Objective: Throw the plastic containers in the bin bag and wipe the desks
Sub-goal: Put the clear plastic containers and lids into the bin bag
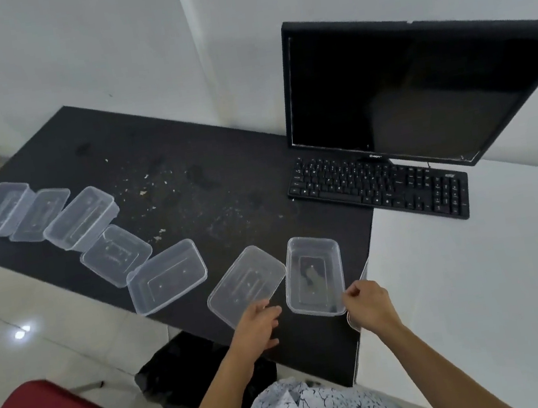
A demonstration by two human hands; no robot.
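Hands reach two clear containers — left hand (258, 323), right hand (366, 304).

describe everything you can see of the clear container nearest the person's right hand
The container is a clear, thin plastic rectangular tub with rounded corners and a raised rim, standing upright and open, no lid on it. Dark residue lies on its bottom. It sits near the front edge of the black desk. The right hand pinches its near right corner.

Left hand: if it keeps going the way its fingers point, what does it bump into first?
Probably the tilted clear container. The left hand points up and slightly right, and its fingertips already sit at that container's near edge. Whether they touch it is unclear. Beyond it lies only the crumb-strewn black desk.
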